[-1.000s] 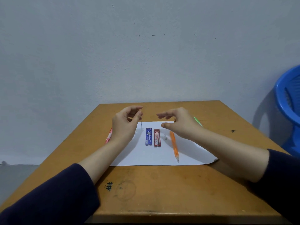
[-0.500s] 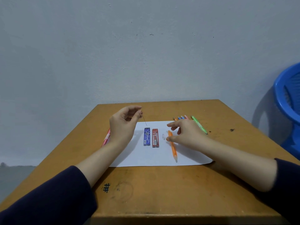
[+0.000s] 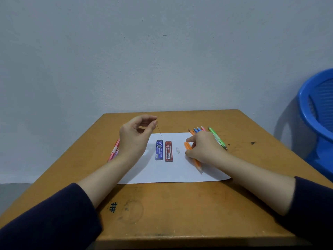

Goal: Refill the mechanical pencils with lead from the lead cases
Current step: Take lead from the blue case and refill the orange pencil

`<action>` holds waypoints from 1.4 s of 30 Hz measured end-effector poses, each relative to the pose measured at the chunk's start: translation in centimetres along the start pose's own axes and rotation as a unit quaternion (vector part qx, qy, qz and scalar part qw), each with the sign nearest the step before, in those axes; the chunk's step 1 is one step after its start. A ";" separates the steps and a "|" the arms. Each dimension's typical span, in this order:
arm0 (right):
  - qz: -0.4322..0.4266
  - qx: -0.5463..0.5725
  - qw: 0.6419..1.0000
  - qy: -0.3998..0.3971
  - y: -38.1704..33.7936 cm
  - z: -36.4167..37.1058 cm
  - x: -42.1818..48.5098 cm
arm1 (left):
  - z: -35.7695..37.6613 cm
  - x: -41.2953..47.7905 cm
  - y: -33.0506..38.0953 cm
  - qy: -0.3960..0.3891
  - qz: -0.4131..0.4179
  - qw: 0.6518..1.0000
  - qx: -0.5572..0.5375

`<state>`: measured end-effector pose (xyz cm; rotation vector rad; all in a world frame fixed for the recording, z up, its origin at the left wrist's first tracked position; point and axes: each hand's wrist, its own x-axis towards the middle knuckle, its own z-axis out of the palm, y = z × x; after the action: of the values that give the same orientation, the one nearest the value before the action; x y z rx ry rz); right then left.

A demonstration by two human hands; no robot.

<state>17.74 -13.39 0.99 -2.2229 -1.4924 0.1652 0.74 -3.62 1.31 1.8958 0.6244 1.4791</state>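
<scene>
My left hand (image 3: 134,135) hovers above the white paper (image 3: 162,172) and pinches a thin pencil lead (image 3: 159,131) between thumb and forefinger. A blue lead case (image 3: 159,150) and a red lead case (image 3: 168,151) lie side by side on the paper below it. My right hand (image 3: 203,147) is down on the paper, its fingers closing round the orange mechanical pencil (image 3: 196,162), which lies flat with its tip toward me. A small clear cap (image 3: 178,149) lies between the red case and the pencil.
Several coloured pencils (image 3: 197,129) and a green one (image 3: 218,138) lie at the paper's far right. Pink pencils (image 3: 113,150) lie left of the paper, partly behind my left wrist. A blue plastic chair (image 3: 319,112) stands right of the wooden table (image 3: 162,213).
My right hand has dropped from mid-air onto the orange pencil and taken hold of it. My left hand has kept the lead pinched, barely moving.
</scene>
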 end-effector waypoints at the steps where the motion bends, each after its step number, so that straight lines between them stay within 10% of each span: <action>1: 0.003 0.018 1.000 0.002 0.1 -0.1 0.0 | 0.0 0.0 0.0 -0.001 -0.007 1.000 0.000; 19: -0.120 0.088 0.979 0.137 -0.7 -1.1 -1.0 | -0.4 1.2 0.2 0.064 -0.207 0.961 -0.173; 42: -0.145 0.082 0.976 0.138 -0.4 -0.6 -0.8 | -0.4 1.3 0.3 0.055 -0.235 0.944 -0.222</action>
<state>17.29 -14.17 1.62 -1.7916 -1.5621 -0.1064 0.67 -2.81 2.50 1.2203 0.6702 1.2809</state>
